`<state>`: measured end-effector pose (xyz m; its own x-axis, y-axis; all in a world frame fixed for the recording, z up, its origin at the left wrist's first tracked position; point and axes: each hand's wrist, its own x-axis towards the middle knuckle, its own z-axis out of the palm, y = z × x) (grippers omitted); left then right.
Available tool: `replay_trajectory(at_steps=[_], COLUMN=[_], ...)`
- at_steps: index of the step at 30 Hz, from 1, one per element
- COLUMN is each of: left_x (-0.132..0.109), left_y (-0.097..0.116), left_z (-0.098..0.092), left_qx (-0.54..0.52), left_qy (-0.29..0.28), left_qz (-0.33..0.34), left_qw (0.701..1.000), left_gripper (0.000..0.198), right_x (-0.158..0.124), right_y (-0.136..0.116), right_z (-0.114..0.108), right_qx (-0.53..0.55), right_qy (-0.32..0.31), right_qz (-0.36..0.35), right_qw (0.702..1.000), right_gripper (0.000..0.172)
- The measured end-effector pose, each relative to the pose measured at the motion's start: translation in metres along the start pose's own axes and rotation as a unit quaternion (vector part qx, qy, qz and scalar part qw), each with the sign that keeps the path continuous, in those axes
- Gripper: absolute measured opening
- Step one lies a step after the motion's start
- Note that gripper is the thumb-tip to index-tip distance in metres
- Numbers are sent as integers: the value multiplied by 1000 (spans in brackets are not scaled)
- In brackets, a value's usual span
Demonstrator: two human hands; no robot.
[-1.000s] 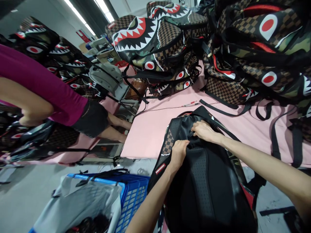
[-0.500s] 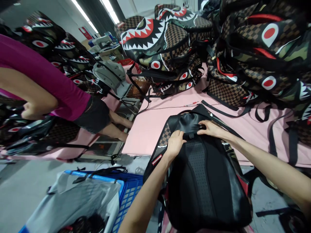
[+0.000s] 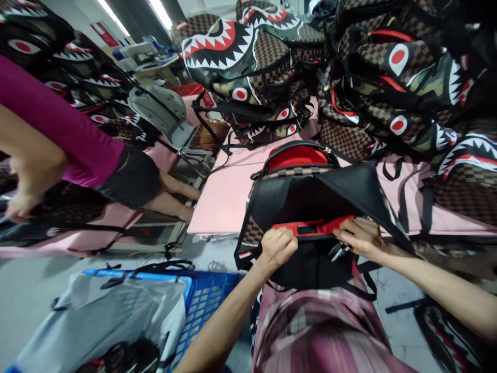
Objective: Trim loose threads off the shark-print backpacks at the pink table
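Note:
A black backpack (image 3: 310,197) with brown checker trim and red lining hangs over the near edge of the pink table (image 3: 225,202), its top flap folded open. My left hand (image 3: 277,247) is closed on the near rim of its opening at the left. At the right of the same red-edged rim my right hand (image 3: 359,237) is also closed on it, with a metal zipper pull by its fingers. The lower part of the bag rests against my plaid clothing (image 3: 322,331).
Piles of shark-mouth backpacks (image 3: 248,67) fill the back and right of the table. A person in a magenta top (image 3: 66,129) stands at the left beside another pink table. A blue crate (image 3: 205,305) lined with a grey plastic bag sits on the floor below left.
The backpack was pulled toward me and its top flap opened, showing red lining. Both hands moved from the black back panel to the rim of the opening.

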<state>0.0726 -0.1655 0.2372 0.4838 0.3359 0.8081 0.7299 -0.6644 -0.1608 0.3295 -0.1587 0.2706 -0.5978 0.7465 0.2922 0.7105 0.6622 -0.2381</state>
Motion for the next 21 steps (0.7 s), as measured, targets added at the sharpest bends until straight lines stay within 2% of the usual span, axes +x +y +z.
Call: replay_trajectory(at_steps=[2,5,7,9,11,14,18,21], left_x=[-18,-33,-35,-35,-34,-32,-27,-24], left_y=[18,28,28,26,25,28,30,29], left_z=[-6,-10,-10,-10,-11,-14,-21,-24], left_qx=[4,-23,-46,-56,-58,-56,-64,-70], left_qy=[8,-22,-48,-55,-53,-54,-69,-74], left_qz=[-5,-26,-37,-49,-59,-67,-71,-74], left_qw=[1000,999,997,996,995,995,993,992], left_gripper=[22,21,18,16,15,15,19,19], right_x=[-20,-25,-16,-4,9,24,35,38], right_y=[-9,-14,-20,-30,-40,-49,-48,-45], right_z=[4,1,-7,-15,-19,-15,-2,2], right_qx=[8,17,13,1,-6,-4,-30,-13], right_qy=[-19,-23,-21,-24,-30,-51,-100,-107], right_qz=[6,10,22,55,88,106,106,106], right_qw=[1000,1000,999,998,996,993,989,989], right_gripper=[30,28,25,36,36,19,20,20])
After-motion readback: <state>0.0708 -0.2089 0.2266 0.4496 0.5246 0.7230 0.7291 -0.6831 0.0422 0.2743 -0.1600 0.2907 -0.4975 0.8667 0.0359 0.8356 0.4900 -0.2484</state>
